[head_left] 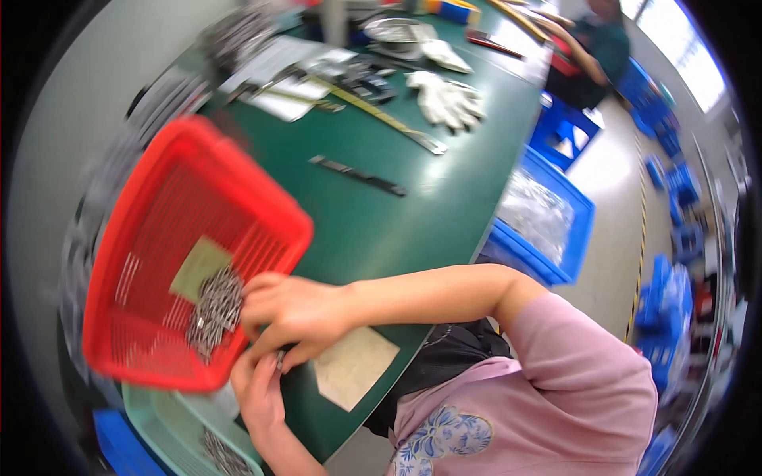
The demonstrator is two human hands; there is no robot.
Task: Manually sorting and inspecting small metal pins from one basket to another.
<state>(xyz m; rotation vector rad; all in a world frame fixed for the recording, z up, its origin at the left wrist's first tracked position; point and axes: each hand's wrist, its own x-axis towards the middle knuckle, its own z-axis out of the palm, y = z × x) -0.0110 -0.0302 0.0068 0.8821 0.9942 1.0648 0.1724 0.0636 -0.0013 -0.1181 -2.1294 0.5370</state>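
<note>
At the near right rim of a red plastic basket [298, 226], my two hands meet. My left hand [258, 389] is closed in a pinch on a small shiny metal part [279, 357], mostly hidden by the fingers. From above, my right hand [298, 313] curls over with thumb and fingertips at the same spot, closed around the part. The other right fingers lie next to the basket's wall, close to a heap of small silvery metal parts [214, 313]. A yellowish paper slip [200, 266] lies by that heap inside the basket.
A beige paper sheet [355, 366] lies under my right forearm. On the green table [373, 246] are a dark metal strip [357, 175], a yellow tape measure [381, 117] and white gloves [448, 101]. A pale green basket [171, 420] holds more parts. Another person [591, 59] is at the far end.
</note>
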